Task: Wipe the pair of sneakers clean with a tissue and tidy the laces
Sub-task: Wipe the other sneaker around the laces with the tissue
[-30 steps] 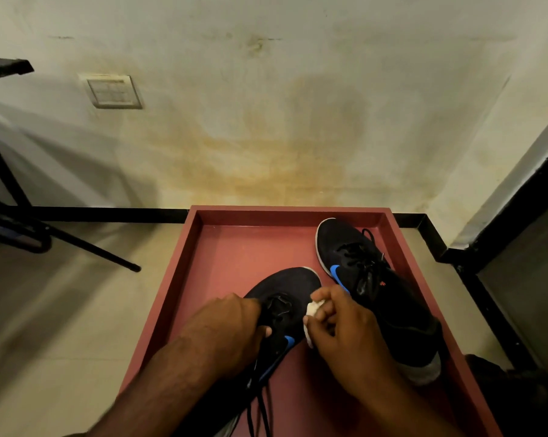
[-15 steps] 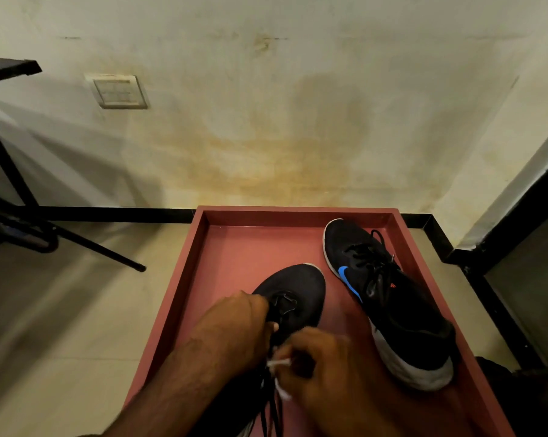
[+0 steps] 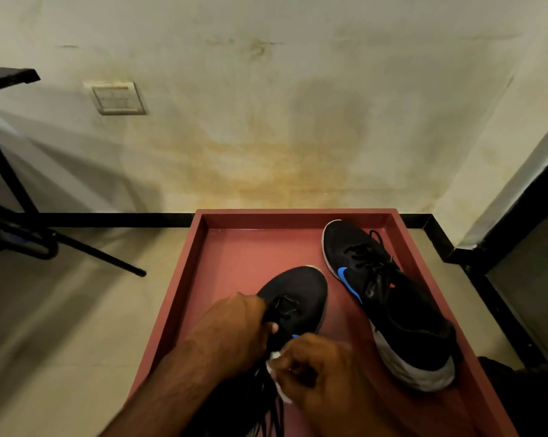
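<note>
Two black sneakers with blue logos lie in a red tray [image 3: 222,263]. The near sneaker [image 3: 301,294] points away from me, toe up the tray. My left hand [image 3: 235,332] grips its laced top from the left. My right hand [image 3: 317,370] is closed on a white tissue [image 3: 274,365] pressed against the sneaker's side, just below the blue logo. Loose black laces [image 3: 272,405] hang down between my wrists. The other sneaker [image 3: 389,298] lies apart at the right of the tray, white heel toward me, laces loose.
The tray sits on a pale tiled floor against a stained wall with a black skirting. A black metal stand [image 3: 61,244] with angled legs is at the left. A dark ledge [image 3: 518,234] runs along the right. Something dark lies at the lower right corner.
My right hand has drawn back with the tissue from the sneaker's toe area to its side near the laces. My left hand kept its grip. The view shifted slightly.
</note>
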